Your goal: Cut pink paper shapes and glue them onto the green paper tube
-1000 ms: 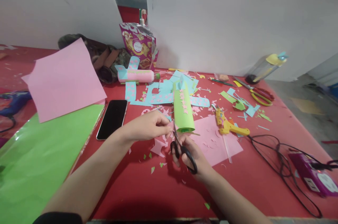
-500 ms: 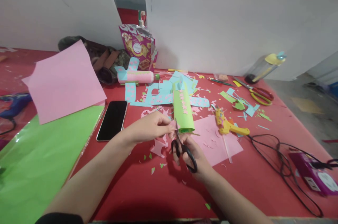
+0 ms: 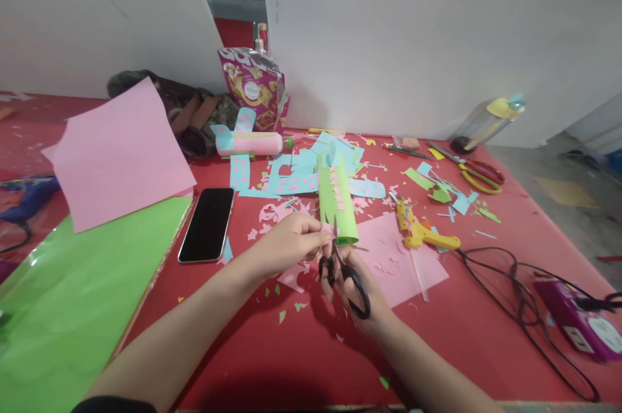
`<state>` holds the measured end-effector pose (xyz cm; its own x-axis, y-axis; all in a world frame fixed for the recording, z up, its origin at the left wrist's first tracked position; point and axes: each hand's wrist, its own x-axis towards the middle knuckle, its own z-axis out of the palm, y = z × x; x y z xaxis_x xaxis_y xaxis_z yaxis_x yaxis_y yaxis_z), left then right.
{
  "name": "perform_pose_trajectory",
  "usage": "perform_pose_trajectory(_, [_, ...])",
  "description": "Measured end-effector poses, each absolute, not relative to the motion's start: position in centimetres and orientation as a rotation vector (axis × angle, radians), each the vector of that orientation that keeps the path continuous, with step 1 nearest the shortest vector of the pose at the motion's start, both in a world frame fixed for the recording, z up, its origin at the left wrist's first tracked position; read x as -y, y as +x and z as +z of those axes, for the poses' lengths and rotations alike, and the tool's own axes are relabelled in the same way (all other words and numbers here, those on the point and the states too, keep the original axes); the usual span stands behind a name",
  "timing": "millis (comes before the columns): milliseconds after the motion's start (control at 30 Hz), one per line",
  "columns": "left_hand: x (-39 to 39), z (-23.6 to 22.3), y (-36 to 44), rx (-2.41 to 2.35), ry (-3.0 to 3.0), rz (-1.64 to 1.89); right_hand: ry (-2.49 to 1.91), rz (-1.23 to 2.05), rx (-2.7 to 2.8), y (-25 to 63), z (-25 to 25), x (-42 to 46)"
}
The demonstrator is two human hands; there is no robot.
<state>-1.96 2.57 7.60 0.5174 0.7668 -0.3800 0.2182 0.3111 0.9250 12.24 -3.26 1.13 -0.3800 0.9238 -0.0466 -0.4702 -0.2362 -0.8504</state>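
Note:
Between the fingertips of my left hand [image 3: 296,238] is a small piece of pink paper [image 3: 327,231], pinched at the scissors' blades. My right hand [image 3: 362,283] grips black-handled scissors [image 3: 357,290], fingers through the loops, with the blades pointing away from me and slightly apart. Just beyond the blades lies a green paper-wrapped tube [image 3: 344,222] with a row of pink star shapes and light blue wings [image 3: 368,188]. Pink paper scraps [image 3: 294,278] lie under my hands, and a pink sheet [image 3: 389,257] lies to their right.
A phone [image 3: 207,225] lies left, near green sheets [image 3: 97,290] and pink sheets [image 3: 124,153]. Behind are a pink bottle plane [image 3: 257,143] and a snack bag [image 3: 255,85]. A yellow glue gun [image 3: 422,231], its cord, a purple power strip [image 3: 578,319] and yellow-handled scissors [image 3: 479,178] lie right.
Both hands have shifted slightly to the right with the pink paper and the scissors. The scissors' blades now stand a little further apart.

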Motion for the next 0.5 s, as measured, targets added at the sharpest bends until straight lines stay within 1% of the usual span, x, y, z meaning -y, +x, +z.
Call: perform_pose_trajectory(500, [-1.85,6.64,-1.09,-1.030,1.299,0.589,-0.727,1.685,1.000,12.26,0.81,3.36])
